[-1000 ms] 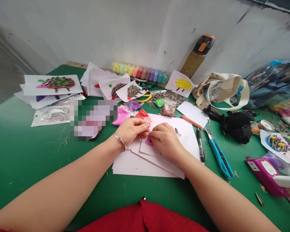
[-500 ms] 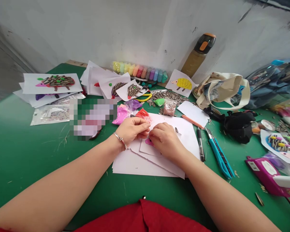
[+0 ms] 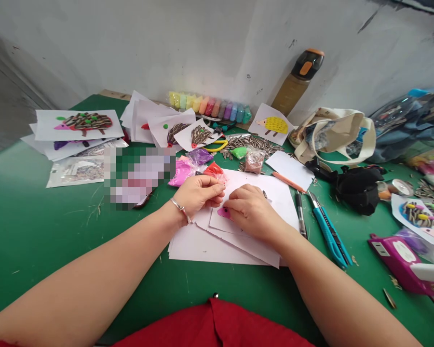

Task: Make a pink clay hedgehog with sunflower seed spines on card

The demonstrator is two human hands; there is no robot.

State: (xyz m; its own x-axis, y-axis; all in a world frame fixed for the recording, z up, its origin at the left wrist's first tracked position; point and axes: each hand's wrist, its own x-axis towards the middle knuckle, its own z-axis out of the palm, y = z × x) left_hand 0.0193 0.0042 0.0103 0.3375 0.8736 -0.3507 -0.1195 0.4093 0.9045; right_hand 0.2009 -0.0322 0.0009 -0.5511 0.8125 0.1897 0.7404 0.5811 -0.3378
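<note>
My left hand (image 3: pixel 203 191), with a silver bracelet at the wrist, hovers over the left part of the paper stack (image 3: pixel 191 246). Its thumb and forefinger are pinched together, and whatever they hold is too small to make out. My right hand (image 3: pixel 251 209) is bent over a small white card (image 3: pixel 217 222), fingertips down beside a pink clay shape (image 3: pixel 223 212) with a dark spot. Those fingers are closed and cover most of the card; what is under them is hidden. A sunflower seed (image 3: pixel 264 194) shows just past the right knuckles.
Bags of pink clay (image 3: pixel 182 172) and brown clay (image 3: pixel 254 161) lie beyond the hands, near a heap of sunflower seeds (image 3: pixel 255 143). On the right are a black pen (image 3: pixel 301 214), a blue utility knife (image 3: pixel 331 231) and a magenta device (image 3: pixel 403 262). Seed-covered hedgehog pictures (image 3: pixel 79 124) lie left.
My right hand has shifted slightly right, away from my left hand, uncovering more of the pink clay shape. My left hand keeps its pinch in nearly the same place.
</note>
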